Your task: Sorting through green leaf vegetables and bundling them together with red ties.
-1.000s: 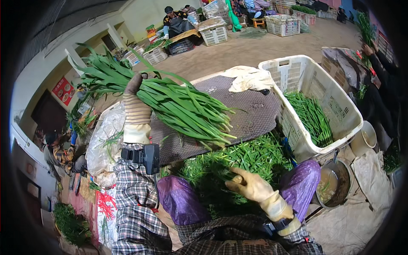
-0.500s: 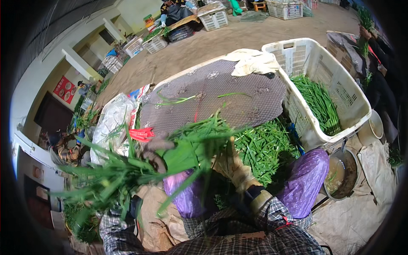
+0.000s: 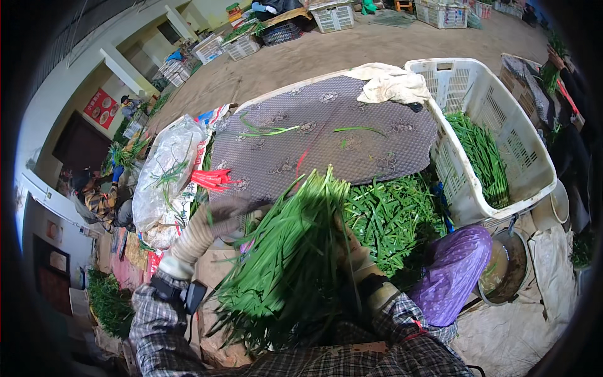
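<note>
A large bunch of garlic chives [image 3: 282,251] is in front of me, its pale stem ends pointing up and its green leaves hanging toward my lap. My gloved right hand [image 3: 353,251] grips the bunch on its right side. Just left of the bunch is my gloved left hand [image 3: 223,217], smeared by motion, so its fingers cannot be made out. Beyond the hands lies a board covered in grey patterned cloth [image 3: 270,154], with a few loose leaves on it. Red strips [image 3: 212,180] rest at its left edge.
A heap of cut green leaves [image 3: 396,220] lies right of the bunch. A white plastic crate [image 3: 487,210] with bundled chives stands at the right, near a pot of murky water [image 3: 502,267]. A pale cloth [image 3: 392,85] drapes the board's far edge. A plastic bag [image 3: 164,182] lies left.
The bunch has swung from stretching leftward to hanging down in front of me. My left hand has moved left, off the bunch's side; the right hand keeps its grip.
</note>
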Motion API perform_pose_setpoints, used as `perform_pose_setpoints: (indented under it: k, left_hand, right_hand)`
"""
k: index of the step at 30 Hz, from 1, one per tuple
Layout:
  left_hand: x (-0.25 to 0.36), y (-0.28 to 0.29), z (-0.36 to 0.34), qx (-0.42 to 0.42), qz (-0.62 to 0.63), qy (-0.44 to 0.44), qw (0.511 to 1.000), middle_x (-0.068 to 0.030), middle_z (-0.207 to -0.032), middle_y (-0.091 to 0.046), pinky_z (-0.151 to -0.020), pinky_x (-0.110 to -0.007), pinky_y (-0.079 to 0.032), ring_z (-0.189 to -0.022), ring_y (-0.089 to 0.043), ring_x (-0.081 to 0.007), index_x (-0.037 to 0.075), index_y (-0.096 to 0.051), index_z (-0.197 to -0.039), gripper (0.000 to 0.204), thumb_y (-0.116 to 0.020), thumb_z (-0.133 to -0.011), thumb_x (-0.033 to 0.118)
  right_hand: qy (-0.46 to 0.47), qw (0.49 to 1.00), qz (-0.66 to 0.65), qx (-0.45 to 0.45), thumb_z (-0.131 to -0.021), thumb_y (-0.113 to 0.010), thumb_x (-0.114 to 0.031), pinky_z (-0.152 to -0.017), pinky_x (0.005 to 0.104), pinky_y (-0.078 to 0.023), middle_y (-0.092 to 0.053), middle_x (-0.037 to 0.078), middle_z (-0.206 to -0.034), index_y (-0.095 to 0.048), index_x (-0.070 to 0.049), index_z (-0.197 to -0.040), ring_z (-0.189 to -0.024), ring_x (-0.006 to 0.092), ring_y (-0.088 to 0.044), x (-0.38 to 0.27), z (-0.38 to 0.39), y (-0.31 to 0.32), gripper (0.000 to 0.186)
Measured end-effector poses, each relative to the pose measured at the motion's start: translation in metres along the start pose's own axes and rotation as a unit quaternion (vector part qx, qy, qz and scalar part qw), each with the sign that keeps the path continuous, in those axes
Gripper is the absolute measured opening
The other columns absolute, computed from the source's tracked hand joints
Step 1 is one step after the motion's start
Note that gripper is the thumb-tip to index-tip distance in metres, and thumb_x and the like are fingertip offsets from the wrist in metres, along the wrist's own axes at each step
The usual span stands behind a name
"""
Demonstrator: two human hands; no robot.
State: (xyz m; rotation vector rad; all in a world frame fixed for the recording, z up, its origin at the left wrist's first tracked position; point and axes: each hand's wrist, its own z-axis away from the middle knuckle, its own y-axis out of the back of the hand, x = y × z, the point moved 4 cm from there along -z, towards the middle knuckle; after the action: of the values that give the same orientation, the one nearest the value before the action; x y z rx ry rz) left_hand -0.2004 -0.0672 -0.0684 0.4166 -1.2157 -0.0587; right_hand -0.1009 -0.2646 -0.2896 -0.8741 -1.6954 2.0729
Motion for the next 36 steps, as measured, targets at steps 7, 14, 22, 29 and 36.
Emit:
perform_pose_setpoints:
  k: [7, 14, 22, 29, 36]
  left_hand:
    - [-0.085, -0.027, -0.084, -0.101, 0.062, 0.100, 0.988, -0.0100, -0.138, -0.050, -0.110, -0.032, -0.035, -0.128, -0.046, -0.0182, 0.002, -0.043, -0.140, 0.060, -0.056, -0.096, 0.041]
    - [-0.091, -0.077, -0.066, -0.138, 0.144, 0.061, 0.978, -0.0111, -0.140, -0.048, -0.110, -0.033, -0.035, -0.129, -0.045, -0.0186, 0.001, -0.041, -0.141, 0.062, -0.056, -0.097, 0.041]
    - [-0.043, -0.102, -0.037, -0.084, -0.142, -0.060, 0.984, -0.0133, -0.121, -0.057, -0.102, -0.031, -0.043, -0.113, -0.055, -0.0263, -0.001, -0.037, -0.135, 0.078, -0.083, -0.076, 0.020]
    - [-0.110, -0.074, -0.030, -0.062, 0.023, -0.030, 0.997, -0.0109, -0.111, -0.060, -0.091, -0.031, -0.049, -0.101, -0.058, -0.0233, 0.001, -0.048, -0.126, 0.061, -0.077, -0.080, 0.028]
    - [-0.146, -0.022, 0.008, 0.058, 0.537, 0.002, 0.841, -0.0098, -0.107, -0.059, -0.080, -0.034, -0.055, -0.094, -0.060, -0.0202, 0.002, -0.049, -0.124, 0.059, -0.074, -0.082, 0.036]
  right_hand:
    - [0.039, 0.891, -0.178, -0.415, -0.101, -0.041, -0.013, -0.114, 0.0320, -0.032, -0.037, 0.009, -0.150, -0.039, -0.005, -0.144, -0.138, 0.0196, -0.036, -0.007, 0.011, -0.029, 0.044]
    - [-0.054, 0.991, 0.081, 0.092, -0.094, -0.062, -0.018, -0.083, 0.0310, -0.054, -0.064, 0.008, -0.110, -0.054, -0.001, -0.126, -0.094, 0.0184, -0.064, 0.013, -0.019, -0.041, 0.037]
    - [0.003, 0.989, -0.151, 0.009, -0.087, -0.067, -0.009, -0.091, 0.0294, -0.048, -0.055, 0.009, -0.120, -0.038, 0.002, -0.132, -0.106, 0.0176, -0.055, 0.031, -0.039, -0.048, 0.055]
    - [0.305, 0.745, 0.568, -0.170, -0.083, -0.070, -0.008, -0.103, 0.0409, -0.040, -0.057, 0.016, -0.118, -0.055, -0.001, -0.122, -0.112, 0.0285, -0.054, 0.031, -0.039, -0.127, 0.042]
    - [0.196, 0.718, 0.578, -0.335, -0.099, -0.053, -0.026, -0.084, 0.0268, -0.049, -0.063, 0.013, -0.104, -0.048, 0.003, -0.127, -0.092, 0.0165, -0.061, 0.016, -0.092, -0.166, 0.041]
